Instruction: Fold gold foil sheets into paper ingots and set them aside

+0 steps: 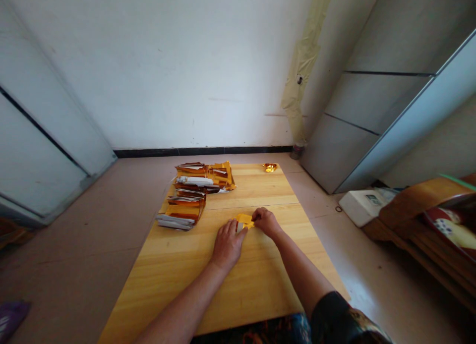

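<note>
On the wooden table point(238, 279) my left hand point(227, 245) and my right hand point(265, 222) meet near the middle. Between them is a small piece of folded gold paper point(244, 221), pinched by the fingers of both hands. Its lower part is partly hidden by my fingers. To the left of my hands lie stacked bundles of gold and silver foil paper point(186, 200), with a white strip across one bundle. A small crumpled gold foil piece point(270, 167) lies at the table's far edge.
The table's far end stands close to a white wall point(159, 71). A grey cabinet point(383, 106) stands to the right, with a white box-like device point(362, 207) and a wooden chair point(416, 220) beyond the table's right edge. A tiled floor point(74, 235) surrounds the table.
</note>
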Demonstrator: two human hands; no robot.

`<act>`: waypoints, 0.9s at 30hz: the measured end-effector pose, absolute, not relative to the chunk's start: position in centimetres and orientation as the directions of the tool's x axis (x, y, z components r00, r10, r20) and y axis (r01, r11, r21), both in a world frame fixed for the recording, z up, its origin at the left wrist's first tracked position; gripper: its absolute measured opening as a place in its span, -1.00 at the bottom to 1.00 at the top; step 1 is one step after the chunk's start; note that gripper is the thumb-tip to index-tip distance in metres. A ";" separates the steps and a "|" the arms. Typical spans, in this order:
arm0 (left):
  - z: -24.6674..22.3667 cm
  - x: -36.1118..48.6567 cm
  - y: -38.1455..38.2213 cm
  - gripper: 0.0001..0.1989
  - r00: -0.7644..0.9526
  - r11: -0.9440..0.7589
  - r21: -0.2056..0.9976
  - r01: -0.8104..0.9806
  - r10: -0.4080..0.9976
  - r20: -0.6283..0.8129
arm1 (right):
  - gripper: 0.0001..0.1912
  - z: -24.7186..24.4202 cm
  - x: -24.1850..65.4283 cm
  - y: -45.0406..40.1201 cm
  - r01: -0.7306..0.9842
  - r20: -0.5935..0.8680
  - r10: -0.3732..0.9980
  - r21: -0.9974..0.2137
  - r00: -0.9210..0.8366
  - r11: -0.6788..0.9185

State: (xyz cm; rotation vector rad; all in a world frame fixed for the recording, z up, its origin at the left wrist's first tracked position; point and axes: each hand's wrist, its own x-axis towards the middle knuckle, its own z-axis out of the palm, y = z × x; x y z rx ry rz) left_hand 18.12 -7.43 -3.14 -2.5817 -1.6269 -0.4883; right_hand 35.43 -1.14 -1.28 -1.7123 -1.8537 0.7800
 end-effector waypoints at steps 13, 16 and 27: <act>-3.5 17.7 -7.2 -0.68 0.394 -0.462 0.198 0.864 0.867 0.304 | -0.86 -1.8 34.4 -1.5 0.809 -0.033 0.994 -0.584 -0.104 0.065; -3.3 17.3 -7.0 -0.66 0.424 -0.489 0.224 0.843 0.861 0.281 | -0.82 -1.7 34.7 -1.4 0.795 -0.048 0.991 -0.602 -0.127 0.073; -2.7 15.2 -6.2 -0.70 0.569 -0.616 0.229 0.754 0.786 0.243 | -0.80 -1.8 34.9 -1.1 0.799 -0.047 0.986 -0.593 -0.157 0.099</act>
